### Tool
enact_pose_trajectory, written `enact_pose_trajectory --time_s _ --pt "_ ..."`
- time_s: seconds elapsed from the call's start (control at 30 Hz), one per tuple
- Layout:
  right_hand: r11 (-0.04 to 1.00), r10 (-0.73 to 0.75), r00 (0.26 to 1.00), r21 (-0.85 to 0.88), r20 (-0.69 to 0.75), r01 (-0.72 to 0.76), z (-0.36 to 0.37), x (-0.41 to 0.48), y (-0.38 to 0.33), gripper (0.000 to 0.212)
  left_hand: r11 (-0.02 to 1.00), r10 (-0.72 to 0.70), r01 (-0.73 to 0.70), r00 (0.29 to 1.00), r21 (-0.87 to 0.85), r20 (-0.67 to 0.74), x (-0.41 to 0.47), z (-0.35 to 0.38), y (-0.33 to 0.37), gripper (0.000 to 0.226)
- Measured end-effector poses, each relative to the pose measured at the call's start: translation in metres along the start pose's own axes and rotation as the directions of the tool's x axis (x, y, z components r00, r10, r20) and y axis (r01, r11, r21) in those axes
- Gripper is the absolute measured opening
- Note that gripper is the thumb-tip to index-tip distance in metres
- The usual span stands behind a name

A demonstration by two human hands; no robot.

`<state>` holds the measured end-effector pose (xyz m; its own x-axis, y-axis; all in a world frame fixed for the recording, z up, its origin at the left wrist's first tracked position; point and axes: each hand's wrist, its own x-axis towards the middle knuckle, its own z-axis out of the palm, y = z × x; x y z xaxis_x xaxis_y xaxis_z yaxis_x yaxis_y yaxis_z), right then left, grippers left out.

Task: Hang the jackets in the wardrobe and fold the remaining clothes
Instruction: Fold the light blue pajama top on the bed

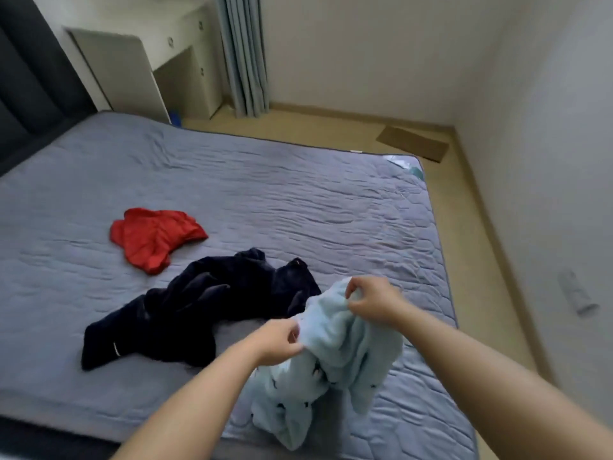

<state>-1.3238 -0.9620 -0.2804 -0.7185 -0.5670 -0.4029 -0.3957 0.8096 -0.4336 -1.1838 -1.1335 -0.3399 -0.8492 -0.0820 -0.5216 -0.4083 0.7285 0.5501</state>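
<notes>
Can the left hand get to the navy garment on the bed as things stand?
Reach looks fine, but it's busy: the left hand pinches the light blue garment, as does the right hand. The navy garment lies just beside it, nothing between.

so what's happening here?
A person stands at the bed sorting clothes. Both hands hold up a light blue fleece garment: the left hand and right hand each pinch its upper edge. A dark navy garment and a red one lie crumpled and unfolded on the bed.
</notes>
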Motion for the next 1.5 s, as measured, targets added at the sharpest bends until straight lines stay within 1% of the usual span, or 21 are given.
enact_pose_trajectory --time_s 0.07,0.1,0.23,0.3,0.4,0.57,0.63,0.7,0.73,0.8,0.87,0.97,1.03,1.1,1.2,1.23,1.27,1.3,1.4,1.43,1.5 --pt "0.996 0.042 0.994 -0.087 0.099 -0.034 0.061 0.024 0.02 0.02 0.987 -0.097 0.083 0.99 0.134 0.099 0.022 0.028 -0.045 0.019" --pt "0.99 0.062 0.991 -0.131 0.119 -0.046 0.089 0.037 0.027 0.024 0.971 -0.142 0.125 0.987 0.203 0.075 0.035 0.033 -0.068 0.026" --pt "0.99 0.044 0.998 -0.138 0.046 -0.037 0.18 0.093 0.033 0.029 0.883 -0.17 0.217 0.974 0.417 -0.146 0.094 0.03 -0.153 0.045" --pt "0.968 -0.002 1.0 -0.251 -0.027 -0.005 0.213 0.126 0.023 0.032 0.827 -0.191 0.304 0.943 0.472 -0.273 0.122 0.023 -0.192 0.061" --pt "0.947 -0.014 0.997 -0.32 -0.079 -0.012 0.249 0.181 -0.003 0.062 0.806 -0.316 0.459 0.868 0.374 -0.384 0.158 0.011 -0.25 0.093" --pt "0.994 0.084 0.996 -0.071 0.017 -0.083 0.294 0.271 -0.032 0.099 0.813 -0.417 0.538 0.805 0.223 -0.422 0.193 -0.002 -0.347 0.115" --pt "0.981 0.167 0.986 0.106 -0.012 -0.165 0.306 0.302 -0.034 0.107 0.799 -0.55 0.601 0.74 0.013 -0.386 0.197 0.0 -0.387 0.122" --pt "0.922 0.269 0.963 0.293 -0.012 -0.254 0.321 0.33 -0.03 0.098 0.745 -0.666 0.64 0.697 -0.189 -0.267 0.195 0.015 -0.423 0.118" --pt "0.886 0.307 0.952 0.364 0.007 -0.288 0.332 0.34 -0.03 0.087 0.749 -0.661 0.638 0.705 -0.175 -0.257 0.194 0.025 -0.436 0.108" --pt "0.84 0.34 0.939 0.431 0.054 -0.329 0.359 0.35 -0.036 0.063 0.814 -0.577 0.556 0.737 -0.17 -0.351 0.19 0.033 -0.455 0.074" --pt "0.82 0.338 0.938 0.467 0.073 -0.331 0.379 0.349 -0.052 0.047 0.846 -0.53 0.417 0.72 -0.331 -0.448 0.181 0.026 -0.464 0.04" --pt "0.798 0.275 0.953 0.523 0.127 -0.3 0.386 0.337 -0.103 0.043 0.714 -0.596 0.237 0.699 -0.658 -0.396 0.154 0.007 -0.459 0.024" --pt "0.79 0.142 0.968 0.565 0.207 -0.237 0.387 0.328 -0.159 0.042 0.586 -0.648 0.121 0.664 -0.801 -0.373 0.132 -0.012 -0.444 0.026" --pt "0.731 -0.056 0.968 0.671 0.243 -0.126 0.39 0.323 -0.227 0.044 0.555 -0.714 0.058 0.545 -0.83 -0.44 0.111 -0.049 -0.43 0.028" --pt "0.547 -0.292 0.938 0.837 0.187 0.004 0.372 0.317 -0.329 0.047 0.63 -0.761 -0.005 0.194 -0.776 -0.619 0.066 -0.121 -0.417 0.03" --pt "0.486 -0.351 0.919 0.874 0.18 0.015 0.363 0.314 -0.354 0.048 0.672 -0.734 -0.018 0.122 -0.74 -0.669 0.05 -0.141 -0.415 0.037" --pt "0.457 -0.388 0.904 0.889 0.179 0.02 0.357 0.312 -0.371 0.049 0.704 -0.706 0.0 0.113 -0.711 -0.699 0.036 -0.155 -0.417 0.048" --pt "0.463 -0.401 0.897 0.886 0.188 0.021 0.353 0.31 -0.38 0.051 0.719 -0.692 0.067 0.154 -0.692 -0.705 0.026 -0.162 -0.422 0.058" --pt "0.629 -0.315 0.901 0.777 0.299 -0.038 0.349 0.294 -0.35 0.061 0.619 -0.786 0.498 0.384 -0.608 -0.485 0.019 -0.15 -0.432 0.093" --pt "0.692 -0.269 0.902 0.72 0.337 -0.062 0.345 0.285 -0.325 0.064 0.58 -0.814 0.592 0.428 -0.559 -0.392 0.021 -0.137 -0.427 0.099" --pt "0.822 -0.163 0.902 0.56 0.4 -0.1 0.331 0.258 -0.261 0.064 0.586 -0.809 0.66 0.511 -0.47 -0.292 0.028 -0.099 -0.401 0.095"
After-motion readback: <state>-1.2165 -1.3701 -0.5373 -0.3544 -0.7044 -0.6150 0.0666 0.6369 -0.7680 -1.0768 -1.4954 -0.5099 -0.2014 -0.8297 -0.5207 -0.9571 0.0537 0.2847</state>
